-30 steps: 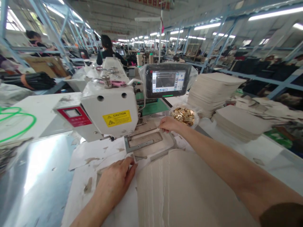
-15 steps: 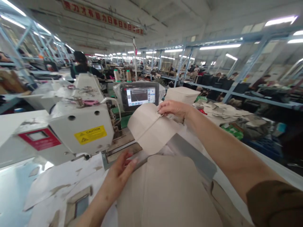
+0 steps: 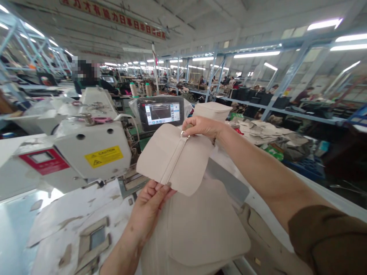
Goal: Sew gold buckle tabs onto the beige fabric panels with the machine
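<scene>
Fingers hold the beige panel at opposite ends

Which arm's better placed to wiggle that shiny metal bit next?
Probably the right: the right grip is at the shiny metal bit, while the left grip pinches the near edge of the beige piece.

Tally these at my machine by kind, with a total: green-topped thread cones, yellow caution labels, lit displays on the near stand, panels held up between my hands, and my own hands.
Thread cones: 2
Caution label: 1
Lit display: 1
Beige panel: 1
Hands, left hand and right hand: 2
Total: 7
</scene>
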Demonstrator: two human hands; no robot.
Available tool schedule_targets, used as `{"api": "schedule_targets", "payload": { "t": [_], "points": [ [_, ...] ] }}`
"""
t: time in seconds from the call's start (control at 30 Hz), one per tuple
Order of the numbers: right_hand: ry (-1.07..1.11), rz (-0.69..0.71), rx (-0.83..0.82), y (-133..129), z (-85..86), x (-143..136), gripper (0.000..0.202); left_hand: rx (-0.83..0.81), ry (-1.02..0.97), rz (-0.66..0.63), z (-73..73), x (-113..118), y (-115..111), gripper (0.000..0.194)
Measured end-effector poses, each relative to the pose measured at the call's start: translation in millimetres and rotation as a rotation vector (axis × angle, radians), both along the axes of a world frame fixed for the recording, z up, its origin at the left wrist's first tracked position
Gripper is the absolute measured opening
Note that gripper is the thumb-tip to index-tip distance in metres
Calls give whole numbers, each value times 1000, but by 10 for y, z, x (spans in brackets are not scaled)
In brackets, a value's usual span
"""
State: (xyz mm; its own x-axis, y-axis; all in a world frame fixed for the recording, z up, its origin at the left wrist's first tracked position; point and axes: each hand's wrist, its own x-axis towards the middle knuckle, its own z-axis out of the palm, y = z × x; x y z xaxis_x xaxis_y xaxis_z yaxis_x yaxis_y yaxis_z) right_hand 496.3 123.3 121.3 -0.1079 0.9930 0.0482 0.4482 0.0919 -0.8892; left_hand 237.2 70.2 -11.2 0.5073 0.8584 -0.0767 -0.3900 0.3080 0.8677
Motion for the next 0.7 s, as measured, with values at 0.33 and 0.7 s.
{"api": "schedule_targets", "payload": {
  "t": [0.33,0.7],
  "points": [
    [-25,26,70,-41,2,-1,26,28,-27,-60,-46,-26,-47,36],
    [-62,7,96,-266,-31,84,28,-74,-30,-70,-79,40,-103,36]
  ]
}}
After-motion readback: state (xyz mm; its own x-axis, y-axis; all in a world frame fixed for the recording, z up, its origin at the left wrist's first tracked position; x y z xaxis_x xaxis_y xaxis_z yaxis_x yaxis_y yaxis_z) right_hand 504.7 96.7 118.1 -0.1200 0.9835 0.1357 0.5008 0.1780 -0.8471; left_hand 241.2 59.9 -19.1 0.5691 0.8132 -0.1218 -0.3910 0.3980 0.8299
